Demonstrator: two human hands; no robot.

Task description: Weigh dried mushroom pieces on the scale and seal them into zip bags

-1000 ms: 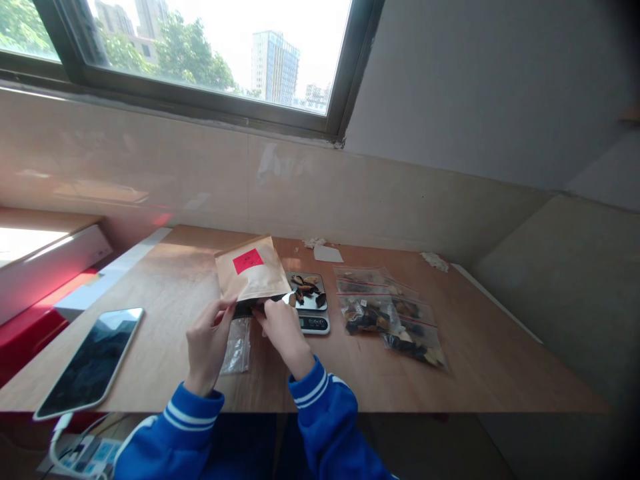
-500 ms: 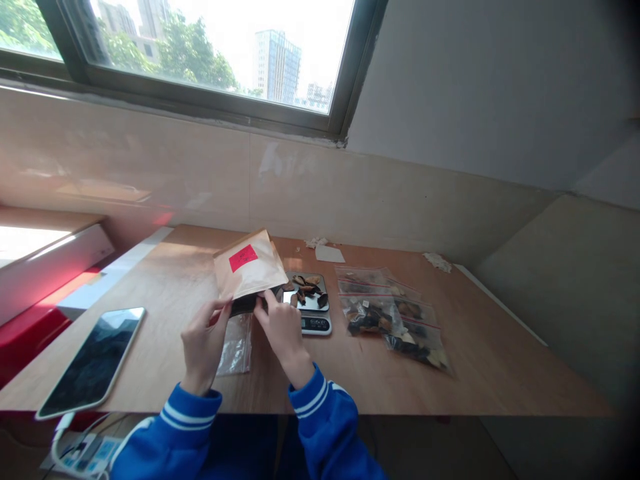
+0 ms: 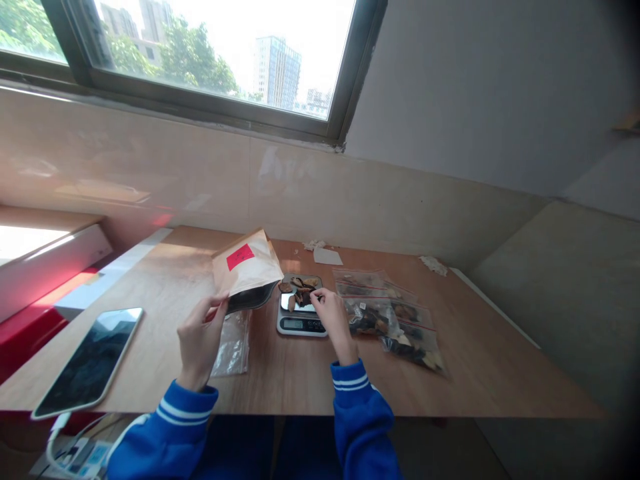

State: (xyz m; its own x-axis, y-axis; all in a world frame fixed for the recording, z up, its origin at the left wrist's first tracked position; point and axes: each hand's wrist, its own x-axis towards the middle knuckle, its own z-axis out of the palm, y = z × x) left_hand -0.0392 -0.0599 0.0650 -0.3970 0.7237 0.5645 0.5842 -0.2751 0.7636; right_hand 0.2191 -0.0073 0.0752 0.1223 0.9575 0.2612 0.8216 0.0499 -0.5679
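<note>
My left hand (image 3: 203, 333) pinches the lower left corner of a brown paper bag (image 3: 255, 270) with a red label. The bag is tilted, its dark mouth toward me. To the right stands a small digital kitchen scale (image 3: 287, 327). Dried brown and black slices (image 3: 301, 293) lie loose on its shiny plate. Over the plate's right side, the thumb and fingers of my right hand (image 3: 333, 317) are closed on a dark dried slice (image 3: 319, 298), partly hidden by the fingertips. Beneath the bag lies a clear zip bag (image 3: 233, 347), flat on the table.
Several zip bags (image 3: 373, 317) of dried pieces lie right of the scale. A phone or tablet (image 3: 90, 363) with a white cable rests at the table's left. White paper (image 3: 327, 257) and crumpled tissue (image 3: 433, 265) sit toward the wall, below a window.
My right hand has left the paper bag's mouth and moved right, over the scale's plate. My left hand still grips the bag, which has barely shifted. The scale shows more fully.
</note>
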